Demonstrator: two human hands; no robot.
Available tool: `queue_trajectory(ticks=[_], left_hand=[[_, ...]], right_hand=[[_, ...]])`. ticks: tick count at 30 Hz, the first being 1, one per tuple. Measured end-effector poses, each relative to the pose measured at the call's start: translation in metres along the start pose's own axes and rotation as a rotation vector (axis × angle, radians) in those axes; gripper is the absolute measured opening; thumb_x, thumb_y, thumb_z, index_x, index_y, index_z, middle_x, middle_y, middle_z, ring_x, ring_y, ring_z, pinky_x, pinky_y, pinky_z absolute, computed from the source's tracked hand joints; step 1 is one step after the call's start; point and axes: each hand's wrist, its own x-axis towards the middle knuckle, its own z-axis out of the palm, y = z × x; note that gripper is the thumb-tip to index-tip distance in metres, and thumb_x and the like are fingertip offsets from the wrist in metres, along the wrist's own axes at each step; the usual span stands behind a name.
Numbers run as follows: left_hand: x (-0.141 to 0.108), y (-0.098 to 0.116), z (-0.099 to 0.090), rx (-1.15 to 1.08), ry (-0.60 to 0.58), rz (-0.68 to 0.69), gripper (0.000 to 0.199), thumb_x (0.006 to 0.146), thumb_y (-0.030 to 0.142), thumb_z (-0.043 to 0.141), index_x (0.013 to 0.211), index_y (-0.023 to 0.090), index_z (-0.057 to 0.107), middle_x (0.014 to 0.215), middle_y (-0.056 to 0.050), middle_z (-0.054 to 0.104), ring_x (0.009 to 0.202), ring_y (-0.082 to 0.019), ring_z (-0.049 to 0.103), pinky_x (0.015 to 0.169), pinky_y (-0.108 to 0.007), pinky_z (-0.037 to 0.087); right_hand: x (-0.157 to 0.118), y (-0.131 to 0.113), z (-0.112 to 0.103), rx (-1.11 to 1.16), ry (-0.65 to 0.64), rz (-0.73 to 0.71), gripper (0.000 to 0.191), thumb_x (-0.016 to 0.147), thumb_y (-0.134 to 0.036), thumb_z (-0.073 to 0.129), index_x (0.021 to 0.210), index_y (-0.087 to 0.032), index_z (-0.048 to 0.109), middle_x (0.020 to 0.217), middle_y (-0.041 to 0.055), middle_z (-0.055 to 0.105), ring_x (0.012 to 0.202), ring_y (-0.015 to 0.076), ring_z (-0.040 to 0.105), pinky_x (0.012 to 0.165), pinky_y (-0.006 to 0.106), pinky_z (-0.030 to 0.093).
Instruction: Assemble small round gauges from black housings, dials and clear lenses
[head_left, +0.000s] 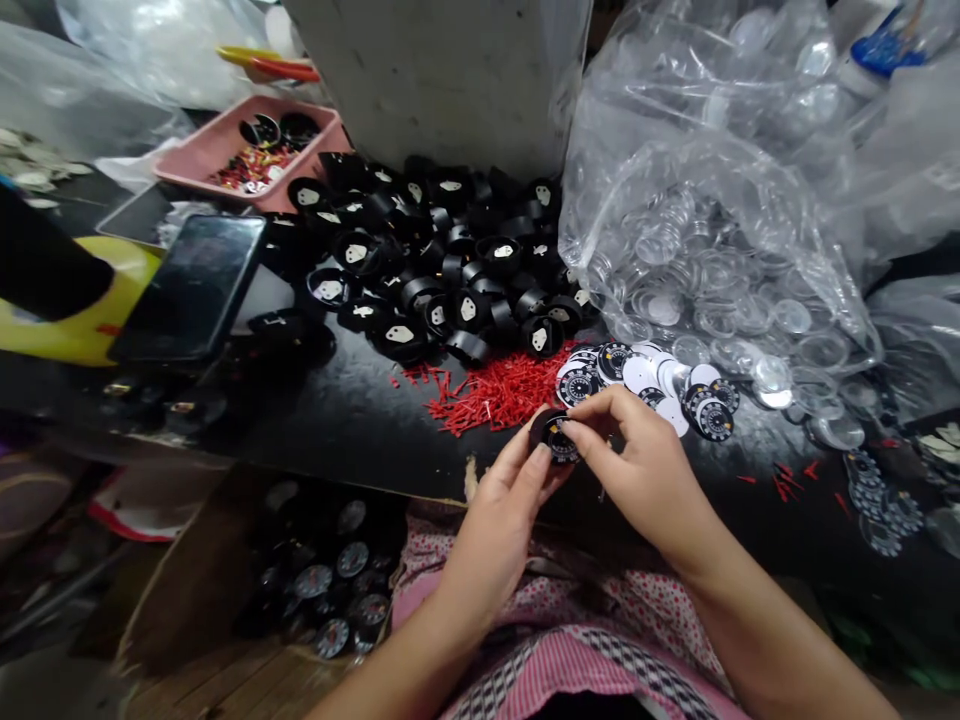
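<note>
Between my two hands, just over the table's front edge, is a round black gauge housing (537,432) with a printed dial disc (559,440) at its face. My left hand (510,490) grips the housing from the left, thumb on the rim. The thumb and fingers of my right hand (630,450) pinch at the dial's upper right edge and partly cover it. Right behind my hands lie a heap of small red pointers (495,392) and a spread of dial discs (637,372), some showing black printed faces, some white backs.
Black housings (450,260) form a large pile at the back. A plastic bag (705,200) spills clear round covers at right. At left are a pink tray (247,110) with small parts and a phone (191,285) propped up. Below the table, finished-looking gauges (330,580) fill a box.
</note>
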Motion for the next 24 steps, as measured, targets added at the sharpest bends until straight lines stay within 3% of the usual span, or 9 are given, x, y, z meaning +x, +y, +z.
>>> queue_trajectory(ticks=[8,13,17,20,24], left_hand=[[0.005,0.004,-0.014,0.129,-0.095,-0.058,0.034,0.088,0.037,0.067,0.121,0.030,0.070,0.134,-0.004,0.066,0.121,-0.025,0.062,0.103,-0.037,0.050],[0.004,0.001,-0.014,0.205,-0.090,-0.032,0.034,0.087,0.032,0.067,0.121,0.027,0.068,0.133,-0.005,0.067,0.122,-0.024,0.061,0.103,-0.036,0.049],[-0.003,0.000,-0.015,0.509,-0.099,0.080,0.035,0.087,0.021,0.062,0.122,0.026,0.067,0.127,-0.005,0.070,0.120,-0.024,0.063,0.105,-0.038,0.045],[-0.010,0.003,-0.020,0.772,-0.108,0.184,0.038,0.088,0.019,0.059,0.124,0.030,0.065,0.126,-0.003,0.070,0.115,-0.024,0.065,0.103,-0.038,0.045],[-0.015,0.006,-0.027,0.818,-0.038,0.168,0.034,0.091,0.023,0.056,0.123,0.030,0.063,0.126,-0.002,0.070,0.116,-0.023,0.064,0.102,-0.038,0.045]], right_hand=[[0.006,-0.003,-0.011,-0.066,-0.121,0.042,0.007,0.088,-0.020,0.061,0.082,-0.022,0.057,0.079,-0.0013,0.065,0.074,0.0149,0.060,0.067,0.028,0.044],[0.000,0.006,-0.008,-0.047,-0.157,0.148,0.014,0.085,-0.030,0.065,0.087,-0.022,0.053,0.079,-0.0014,0.061,0.066,0.0143,0.055,0.059,0.028,0.042],[-0.012,0.015,-0.004,0.039,-0.210,0.171,0.010,0.089,-0.029,0.058,0.096,-0.023,0.053,0.082,-0.0005,0.062,0.070,0.0157,0.058,0.064,0.030,0.045],[-0.020,0.015,-0.005,-0.019,-0.248,0.096,0.014,0.090,-0.029,0.059,0.103,-0.024,0.055,0.091,0.0018,0.065,0.081,0.0182,0.061,0.073,0.034,0.047],[-0.026,0.006,-0.005,-0.198,-0.200,-0.177,0.012,0.092,-0.024,0.059,0.104,-0.021,0.061,0.100,0.0058,0.068,0.094,0.0222,0.060,0.082,0.039,0.045]])
